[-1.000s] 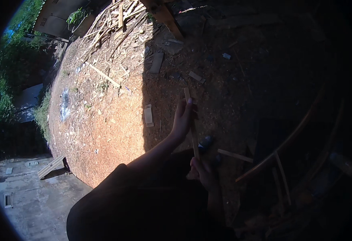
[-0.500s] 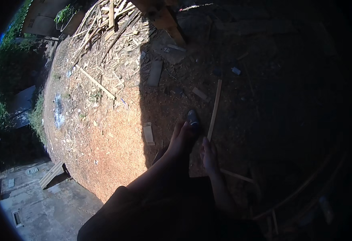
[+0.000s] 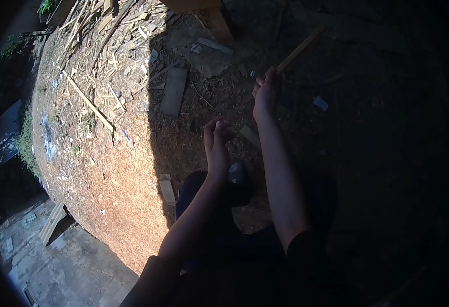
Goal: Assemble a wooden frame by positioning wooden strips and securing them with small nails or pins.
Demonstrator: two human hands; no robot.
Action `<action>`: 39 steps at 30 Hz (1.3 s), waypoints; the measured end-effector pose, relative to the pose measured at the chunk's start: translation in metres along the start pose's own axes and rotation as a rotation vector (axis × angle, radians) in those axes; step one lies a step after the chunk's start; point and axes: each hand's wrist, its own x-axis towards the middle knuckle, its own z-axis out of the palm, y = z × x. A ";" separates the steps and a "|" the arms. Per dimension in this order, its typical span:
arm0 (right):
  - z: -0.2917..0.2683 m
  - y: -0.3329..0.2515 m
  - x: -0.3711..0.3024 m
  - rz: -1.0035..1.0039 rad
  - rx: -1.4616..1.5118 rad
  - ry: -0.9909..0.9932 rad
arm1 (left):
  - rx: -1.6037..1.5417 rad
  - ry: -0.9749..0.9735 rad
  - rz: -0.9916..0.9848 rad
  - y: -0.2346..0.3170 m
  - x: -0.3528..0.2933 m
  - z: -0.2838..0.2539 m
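My right hand (image 3: 266,94) is closed around one end of a thin wooden strip (image 3: 301,49), which points up and to the right over the shaded ground. Lower and to the left, my left hand (image 3: 218,139) hangs loosely bent with its fingers apart and nothing visible in it. Beneath my left hand shows a dark shoe (image 3: 238,173). Beside that hand, a small flat piece of wood (image 3: 250,136) lies on the ground. The fingertips of both hands are partly lost in shadow.
A wider board (image 3: 174,92) lies in the shade, near the foot of a wooden post (image 3: 218,26). Scrap wood (image 3: 114,20) is heaped at the far left, with a long stick (image 3: 89,103) in the sunlight. A concrete slab (image 3: 81,266) borders the wood chips. Deep shadow covers the right side.
My right hand has moved up and forward with the strip, which now tilts further right. My left hand has risen off my shoe area and moved slightly left. The view has shifted.
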 end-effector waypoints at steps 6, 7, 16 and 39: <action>0.055 0.093 0.080 0.034 -0.127 -0.289 | -0.278 0.200 0.018 -0.059 0.082 0.030; 0.049 0.117 0.097 0.015 -0.416 -0.361 | -0.293 0.190 0.012 -0.064 0.092 0.038; 0.070 0.132 0.083 0.056 -0.001 -0.410 | -0.465 0.252 0.228 -0.031 0.145 0.040; 0.065 0.107 0.086 0.082 0.334 -0.094 | -0.645 0.357 0.140 -0.035 0.173 0.014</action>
